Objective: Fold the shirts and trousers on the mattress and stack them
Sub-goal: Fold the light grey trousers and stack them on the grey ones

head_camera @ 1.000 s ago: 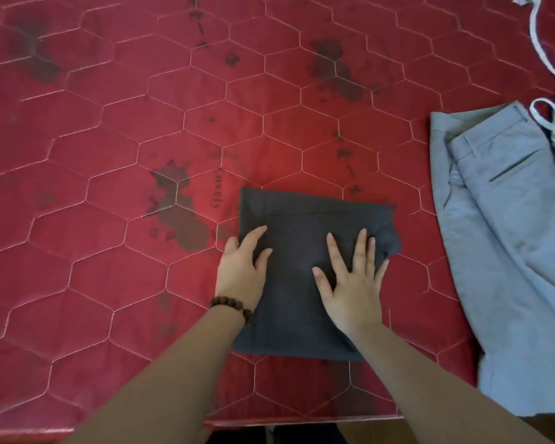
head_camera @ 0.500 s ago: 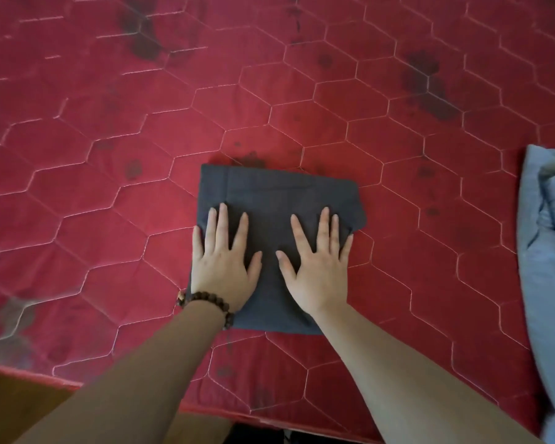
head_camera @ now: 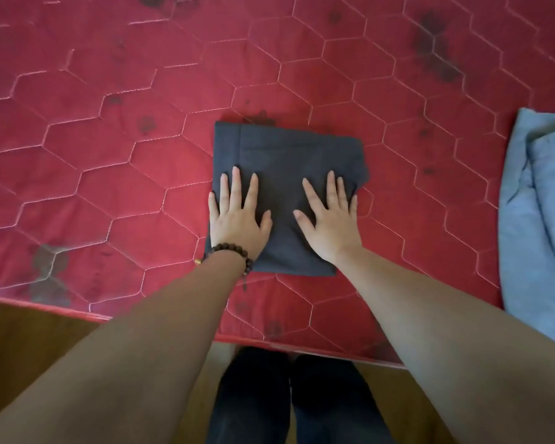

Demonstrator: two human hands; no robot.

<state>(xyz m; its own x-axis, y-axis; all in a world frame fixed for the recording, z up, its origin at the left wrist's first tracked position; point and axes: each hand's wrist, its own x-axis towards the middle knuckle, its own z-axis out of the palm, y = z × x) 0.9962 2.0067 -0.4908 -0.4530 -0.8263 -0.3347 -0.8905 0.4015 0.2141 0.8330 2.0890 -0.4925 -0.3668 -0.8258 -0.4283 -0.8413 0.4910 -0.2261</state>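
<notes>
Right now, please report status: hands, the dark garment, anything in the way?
Left hand and right hand open, flat on folded dark garment. Garment lies square on red mattress. Blue trousers unfolded at right, apart. Nothing in the way.

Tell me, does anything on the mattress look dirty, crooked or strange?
Yes. The mattress has dark stains, clearest at the far right and near the front left edge. The dark garment is folded almost square, but its right corner bulges out beside the right hand. The left hand lies flat.
</notes>
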